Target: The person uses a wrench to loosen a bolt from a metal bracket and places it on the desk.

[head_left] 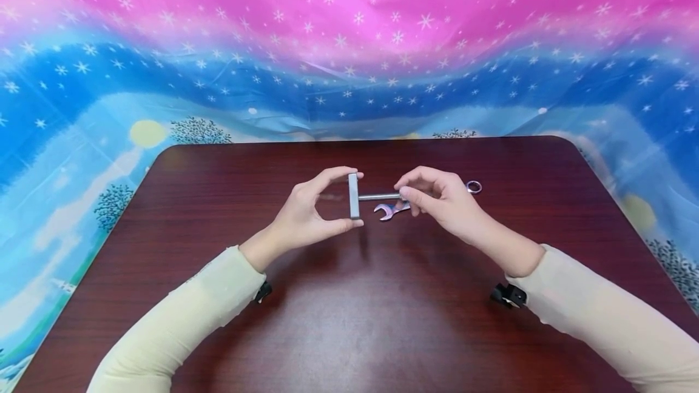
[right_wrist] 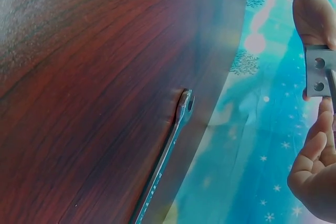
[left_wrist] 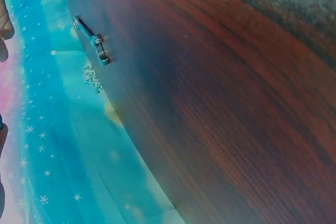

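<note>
In the head view my left hand (head_left: 303, 211) grips a grey metal plate (head_left: 354, 196) by its two ends, thumb below and fingers above. A threaded metal rod (head_left: 379, 197) stands out sideways from the plate toward the right. My right hand (head_left: 445, 199) pinches the rod's far end between thumb and fingers; that end is mostly hidden. The right wrist view shows round holes in the plate (right_wrist: 313, 72). Beneath and behind the right hand, a combination wrench (head_left: 385, 211) lies on the table, its middle covered by the hand in the head view.
The dark red wooden table (head_left: 338, 320) has rounded far corners. Behind it hangs a pink and blue cloth (head_left: 349, 77) with snowflakes. A black wrist mount (head_left: 509, 295) sits at the right sleeve, another (head_left: 263, 292) at the left.
</note>
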